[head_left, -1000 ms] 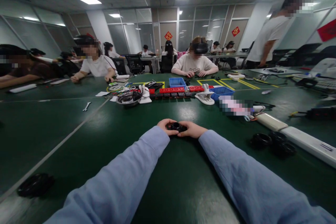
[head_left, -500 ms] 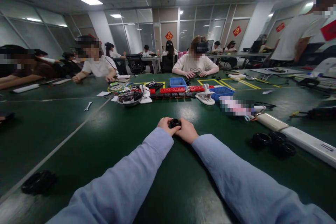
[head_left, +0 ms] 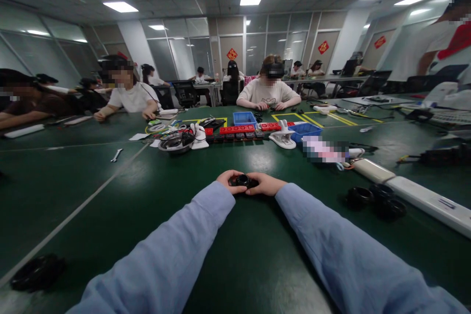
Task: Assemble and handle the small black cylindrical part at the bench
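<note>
A small glossy black round part [head_left: 242, 180] with a hole in its top sits between my two hands above the green table [head_left: 184, 162]; its exact kind does not show. From the left, my left hand [head_left: 227, 181] is closed around its side. My right hand [head_left: 269, 184] pinches its right side, thumb toward me and fingers behind. Parts of the black piece are hidden by my fingers. To the right lie several similar black ring-shaped parts [head_left: 359, 197], and another dark ring-shaped piece [head_left: 38, 272] rests at the lower left.
Ahead stand red power strips [head_left: 237, 129], a white clip stand [head_left: 283, 136], blue bins [head_left: 245, 118] and a bowl of wires [head_left: 176, 142]. A wrench [head_left: 117, 155] lies left. A long white bar [head_left: 430, 198] runs along the right. Co-workers sit across the table.
The view has tilted and shifted a little, so the table items appear moved left. My right hand has drawn slightly rightward and flattened out beside the black part; my left hand still holds it.
</note>
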`<state>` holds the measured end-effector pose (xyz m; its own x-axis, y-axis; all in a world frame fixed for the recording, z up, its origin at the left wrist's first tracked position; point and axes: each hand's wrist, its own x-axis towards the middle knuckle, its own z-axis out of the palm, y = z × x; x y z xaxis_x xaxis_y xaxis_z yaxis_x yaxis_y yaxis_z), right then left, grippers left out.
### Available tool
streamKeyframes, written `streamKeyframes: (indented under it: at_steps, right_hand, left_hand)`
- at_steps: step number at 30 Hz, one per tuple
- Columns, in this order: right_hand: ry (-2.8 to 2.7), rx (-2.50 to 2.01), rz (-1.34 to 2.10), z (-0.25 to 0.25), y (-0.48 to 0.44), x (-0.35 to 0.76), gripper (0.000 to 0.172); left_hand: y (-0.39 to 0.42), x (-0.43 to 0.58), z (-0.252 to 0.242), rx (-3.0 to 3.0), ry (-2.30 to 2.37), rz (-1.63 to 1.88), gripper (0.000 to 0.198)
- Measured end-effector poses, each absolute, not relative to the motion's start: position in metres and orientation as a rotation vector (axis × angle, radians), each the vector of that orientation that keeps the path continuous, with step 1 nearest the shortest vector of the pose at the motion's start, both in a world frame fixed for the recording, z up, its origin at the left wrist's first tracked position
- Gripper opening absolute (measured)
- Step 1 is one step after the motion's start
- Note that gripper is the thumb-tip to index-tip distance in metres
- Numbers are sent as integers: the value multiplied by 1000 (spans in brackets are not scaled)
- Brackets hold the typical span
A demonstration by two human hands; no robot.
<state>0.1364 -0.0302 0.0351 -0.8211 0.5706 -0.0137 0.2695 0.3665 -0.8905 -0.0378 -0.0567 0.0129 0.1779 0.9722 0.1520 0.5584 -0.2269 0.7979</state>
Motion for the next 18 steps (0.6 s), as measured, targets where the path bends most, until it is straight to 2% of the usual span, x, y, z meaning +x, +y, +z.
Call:
streamKeyframes:
  at_steps: [18]
  right_hand:
    - [-2271,-818,1436,34,-31,135,46]
  left_hand:
    - [-59,-35,13,1832,1374,1004,49]
